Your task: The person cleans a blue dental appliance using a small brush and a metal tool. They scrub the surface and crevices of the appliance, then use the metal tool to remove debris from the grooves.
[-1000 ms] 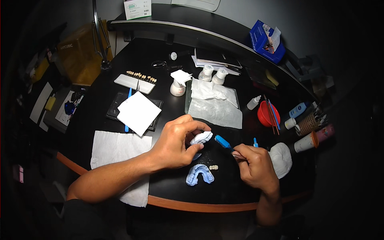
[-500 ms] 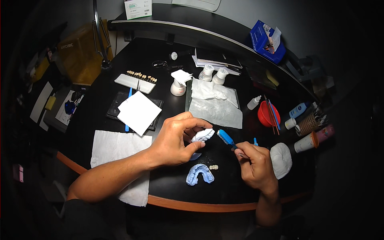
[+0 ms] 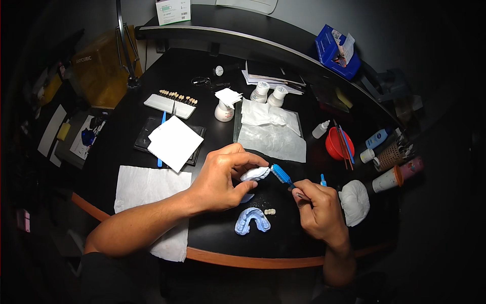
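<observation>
Between the fingers and thumb of my left hand (image 3: 223, 177) is a pale plaster dental model (image 3: 255, 174), tilted with its row of teeth toward the right. My right hand (image 3: 320, 210) grips the handle of a blue toothbrush (image 3: 281, 175), whose bristle head is right beside the model's edge; whether they touch I cannot tell. Below them a light blue horseshoe-shaped dental model (image 3: 252, 221) lies on the black table. Next to it is a small cream tooth piece (image 3: 270, 212). Fine crumbs are scattered just above these.
A white cloth (image 3: 152, 190) lies under my left forearm. Right of my right hand sits a crumpled white wad (image 3: 354, 202). Farther back are a red bowl (image 3: 338, 144), white bottles (image 3: 259, 91), a paper-covered slab (image 3: 273, 139), a shade guide (image 3: 171, 104) and white sheets (image 3: 177, 144).
The toothbrush has moved slightly left and up, closer to the dental model, along with my right hand. My left hand stays nearly in place, the model turned slightly.
</observation>
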Demonstrator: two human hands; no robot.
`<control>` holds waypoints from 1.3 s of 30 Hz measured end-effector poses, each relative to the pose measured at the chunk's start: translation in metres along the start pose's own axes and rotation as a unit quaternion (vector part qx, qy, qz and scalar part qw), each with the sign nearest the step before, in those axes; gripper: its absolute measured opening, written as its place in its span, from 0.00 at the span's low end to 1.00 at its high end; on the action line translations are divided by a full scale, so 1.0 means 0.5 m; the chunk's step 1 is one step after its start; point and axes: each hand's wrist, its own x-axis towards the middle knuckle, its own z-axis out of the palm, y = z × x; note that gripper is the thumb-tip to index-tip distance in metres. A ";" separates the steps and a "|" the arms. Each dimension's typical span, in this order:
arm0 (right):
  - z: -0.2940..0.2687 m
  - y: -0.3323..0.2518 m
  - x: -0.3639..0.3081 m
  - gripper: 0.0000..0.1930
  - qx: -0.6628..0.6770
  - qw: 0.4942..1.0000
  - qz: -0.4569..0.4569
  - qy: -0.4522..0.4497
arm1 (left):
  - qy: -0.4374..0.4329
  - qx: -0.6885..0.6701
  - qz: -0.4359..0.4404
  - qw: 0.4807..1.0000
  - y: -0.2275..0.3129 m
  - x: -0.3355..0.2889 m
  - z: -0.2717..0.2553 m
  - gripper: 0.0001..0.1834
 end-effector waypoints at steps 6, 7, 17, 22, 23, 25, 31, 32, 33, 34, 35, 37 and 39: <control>0.004 0.004 -0.003 0.07 0.014 0.999 -0.030 -0.040 | -0.007 -0.016 -0.005 1.000 0.006 0.002 0.005 0.22; 0.007 0.007 -0.003 0.07 0.016 0.999 -0.031 -0.040 | -0.014 -0.014 -0.017 1.000 0.006 0.001 0.004 0.22; -0.003 0.012 0.002 0.07 0.002 1.000 -0.009 0.003 | -0.014 -0.024 0.000 1.000 0.011 0.000 -0.002 0.22; 0.003 0.001 0.001 0.05 0.033 0.998 -0.033 -0.046 | -0.020 -0.025 -0.003 0.999 0.011 0.000 0.001 0.22; 0.002 0.000 0.001 0.05 0.034 0.998 -0.035 -0.047 | -0.019 -0.024 -0.004 1.000 0.010 -0.002 0.001 0.22; -0.005 0.000 0.001 0.05 0.019 0.998 -0.014 -0.054 | -0.021 -0.006 -0.020 1.000 0.004 -0.002 0.001 0.21; -0.024 0.009 0.000 0.06 -0.006 0.998 0.004 -0.055 | -0.011 -0.011 -0.031 0.999 0.002 0.001 -0.001 0.21; -0.017 0.006 0.004 0.06 -0.005 0.998 0.005 -0.055 | -0.013 -0.011 -0.032 0.999 0.000 0.000 -0.003 0.21; -0.011 0.000 0.005 0.06 0.013 0.999 -0.009 -0.032 | -0.017 -0.020 -0.016 1.000 -0.002 0.001 0.000 0.21; -0.009 -0.003 0.005 0.07 0.033 0.999 -0.027 -0.010 | -0.019 -0.026 -0.002 0.999 0.000 0.000 0.001 0.22; -0.007 0.000 0.003 0.07 0.032 0.999 -0.026 -0.010 | -0.020 -0.027 -0.002 0.999 0.006 -0.001 0.002 0.22; 0.000 0.010 0.002 0.07 0.032 0.998 -0.022 -0.046 | -0.014 -0.041 -0.042 0.998 0.017 -0.003 0.003 0.22; -0.013 0.009 0.000 0.07 0.013 0.999 -0.008 -0.049 | -0.021 -0.043 -0.057 0.997 0.010 0.000 0.001 0.23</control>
